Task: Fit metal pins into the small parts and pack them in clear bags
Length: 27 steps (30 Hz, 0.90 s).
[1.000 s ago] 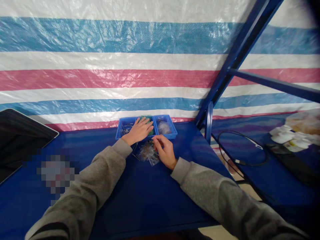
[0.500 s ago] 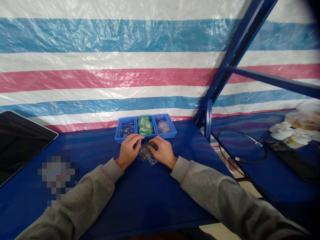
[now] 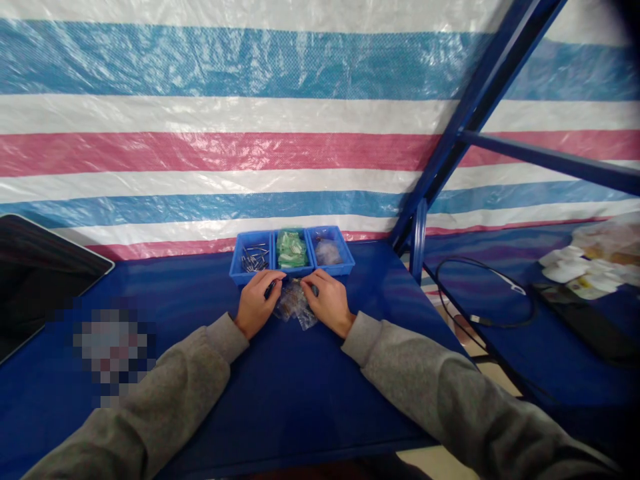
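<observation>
Small clear plastic bags (image 3: 295,303) with brownish bits in them lie on the blue table between my two hands. My left hand (image 3: 257,303) is curled at their left side, thumb and fingers brought together; something small and dark shows by the fingers, too small to name. At the right, my right hand (image 3: 327,300) pinches at the upper edge of a bag. Just beyond the fingers stand three blue bins in a row: the left bin (image 3: 235,267) holds thin metal pieces (image 3: 255,258), the middle one green packets (image 3: 291,250), the right one clear plastic bags (image 3: 329,253).
A dark screen with a pale rim (image 3: 45,280) lies at the left, near a blurred-out patch (image 3: 113,343). Blue metal posts (image 3: 419,240) rise at the right. Past a gap, a second table bears a black cable (image 3: 480,325), a dark phone-like slab (image 3: 585,327) and white crumpled items (image 3: 575,267).
The dark thing that was at my right fingertips no longer shows there; a dark spot now shows by my left fingers. My right fingers have drawn closer to the bags' upper edge.
</observation>
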Tool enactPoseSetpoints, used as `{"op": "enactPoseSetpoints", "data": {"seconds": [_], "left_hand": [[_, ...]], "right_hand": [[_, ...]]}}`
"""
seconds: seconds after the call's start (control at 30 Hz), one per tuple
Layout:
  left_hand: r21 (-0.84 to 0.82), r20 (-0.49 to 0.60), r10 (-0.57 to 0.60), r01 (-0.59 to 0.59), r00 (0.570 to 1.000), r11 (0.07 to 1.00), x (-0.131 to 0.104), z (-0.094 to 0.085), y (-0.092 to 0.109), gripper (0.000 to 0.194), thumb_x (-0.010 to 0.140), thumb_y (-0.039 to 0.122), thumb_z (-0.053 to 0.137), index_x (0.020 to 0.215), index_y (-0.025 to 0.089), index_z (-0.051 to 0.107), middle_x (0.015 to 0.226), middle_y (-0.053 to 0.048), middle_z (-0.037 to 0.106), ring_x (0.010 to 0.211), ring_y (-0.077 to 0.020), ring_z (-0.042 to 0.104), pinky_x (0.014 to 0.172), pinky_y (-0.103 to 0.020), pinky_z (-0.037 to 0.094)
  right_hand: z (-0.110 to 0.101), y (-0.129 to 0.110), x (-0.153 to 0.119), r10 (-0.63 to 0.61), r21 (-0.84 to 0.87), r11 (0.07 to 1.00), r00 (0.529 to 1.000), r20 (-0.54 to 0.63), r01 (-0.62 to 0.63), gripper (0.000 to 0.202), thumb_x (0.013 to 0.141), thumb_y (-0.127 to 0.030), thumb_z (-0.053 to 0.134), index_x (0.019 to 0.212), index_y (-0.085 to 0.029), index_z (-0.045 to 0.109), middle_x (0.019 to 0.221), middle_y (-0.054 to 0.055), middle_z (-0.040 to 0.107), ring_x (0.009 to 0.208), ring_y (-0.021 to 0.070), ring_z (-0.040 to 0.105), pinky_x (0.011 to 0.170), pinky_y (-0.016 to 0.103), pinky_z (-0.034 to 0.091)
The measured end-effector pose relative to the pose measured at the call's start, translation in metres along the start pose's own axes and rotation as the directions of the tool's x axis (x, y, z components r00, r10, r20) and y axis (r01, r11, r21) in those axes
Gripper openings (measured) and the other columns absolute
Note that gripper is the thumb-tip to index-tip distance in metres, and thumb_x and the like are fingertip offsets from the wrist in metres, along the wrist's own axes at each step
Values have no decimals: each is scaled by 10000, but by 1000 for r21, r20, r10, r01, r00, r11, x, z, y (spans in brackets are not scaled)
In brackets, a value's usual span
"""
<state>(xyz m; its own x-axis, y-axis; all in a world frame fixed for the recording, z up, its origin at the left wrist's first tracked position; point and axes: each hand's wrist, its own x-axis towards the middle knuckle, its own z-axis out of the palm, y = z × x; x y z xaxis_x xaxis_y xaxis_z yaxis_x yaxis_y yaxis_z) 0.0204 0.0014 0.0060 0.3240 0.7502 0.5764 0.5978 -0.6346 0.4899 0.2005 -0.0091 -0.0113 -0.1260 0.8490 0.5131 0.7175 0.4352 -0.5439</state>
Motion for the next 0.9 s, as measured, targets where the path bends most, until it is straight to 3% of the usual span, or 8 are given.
{"op": "enactPoseSetpoints", "data": {"seconds": [0.17, 0.27, 0.47, 0.7, 0.9], "left_hand": [[2, 25, 7, -7, 1000, 1000, -1, 0, 0, 276, 859, 266, 520, 1118, 183, 568, 1044, -66, 623, 953, -178, 577, 876, -323, 458], [-35, 60, 40, -38, 997, 999, -1, 0, -1, 222, 857, 281, 529, 1033, 171, 608, 928, -58, 644, 838, -159, 592, 784, -293, 477], [-78, 81, 58, -52, 995, 996, -1, -2, -1, 167, 849, 293, 542, 874, 151, 626, 787, -42, 626, 701, -133, 566, 667, -253, 459], [-108, 46, 50, -45, 998, 993, -3, -4, 2, 142, 859, 275, 523, 894, 155, 592, 783, -27, 601, 695, -121, 545, 680, -249, 449], [-96, 67, 79, -72, 995, 993, -2, -4, 2, 157, 861, 278, 522, 897, 161, 621, 749, -24, 589, 676, -121, 543, 661, -248, 451]], "right_hand": [[-4, -6, -1, -46, 239, 968, 990, -130, 76, 193, 897, -230, 443, 864, -183, 628, 826, 45, 621, 764, 152, 574, 719, 258, 442], [-5, -8, -2, -73, 323, 939, 985, -158, 122, 195, 902, -237, 438, 888, -183, 625, 832, 50, 622, 773, 157, 576, 729, 272, 449], [-5, -9, -3, -80, 350, 929, 988, -134, 123, 177, 897, -235, 454, 873, -184, 623, 797, 38, 621, 705, 146, 559, 682, 266, 441], [-5, -7, -3, -107, 360, 924, 990, -87, 132, 183, 894, -242, 449, 833, -182, 610, 814, 47, 607, 711, 150, 556, 657, 267, 442], [-8, -10, -3, -146, 400, 900, 984, -101, 174, 156, 865, -245, 505, 967, -189, 609, 909, 61, 599, 805, 165, 567, 720, 286, 466]]}}
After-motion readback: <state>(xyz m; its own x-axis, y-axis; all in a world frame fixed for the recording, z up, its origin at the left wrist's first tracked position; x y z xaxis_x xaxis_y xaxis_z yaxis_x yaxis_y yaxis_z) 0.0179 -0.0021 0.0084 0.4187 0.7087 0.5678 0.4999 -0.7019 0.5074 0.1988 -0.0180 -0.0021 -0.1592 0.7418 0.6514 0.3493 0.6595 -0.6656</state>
